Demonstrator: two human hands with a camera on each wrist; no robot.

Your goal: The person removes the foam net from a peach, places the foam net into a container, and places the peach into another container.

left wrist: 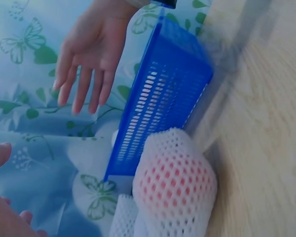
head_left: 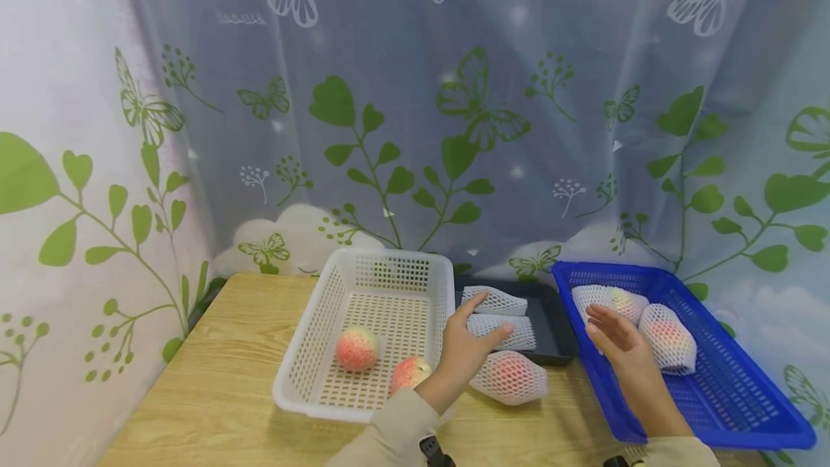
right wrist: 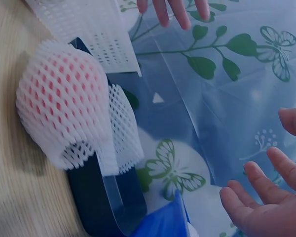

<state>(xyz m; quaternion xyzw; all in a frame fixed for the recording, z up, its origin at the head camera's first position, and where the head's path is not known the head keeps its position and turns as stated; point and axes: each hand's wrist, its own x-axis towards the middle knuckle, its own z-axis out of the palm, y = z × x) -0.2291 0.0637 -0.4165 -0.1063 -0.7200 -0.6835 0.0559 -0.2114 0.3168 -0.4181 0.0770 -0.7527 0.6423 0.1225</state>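
A peach in a white foam net point(head_left: 510, 378) lies on the table, in front of a dark tray point(head_left: 551, 323). My left hand point(head_left: 468, 341) hovers just above and left of it, fingers spread, holding nothing. My right hand point(head_left: 629, 355) is over the left side of the blue basket point(head_left: 726, 366), fingers loosely extended with nothing in them. Two netted peaches, one of them a netted peach point(head_left: 666, 337) at the right, lie in that basket. In the right wrist view the netted peach point(right wrist: 64, 98) shows the net's open end.
A white basket point(head_left: 295, 373) at left holds a bare peach point(head_left: 357, 349) and another peach point(head_left: 408, 375) partly hidden by my left arm. Empty foam nets, including a flat net point(head_left: 502, 332), lie on the dark tray. A patterned curtain point(head_left: 402, 128) hangs behind the wooden table point(head_left: 214, 380).
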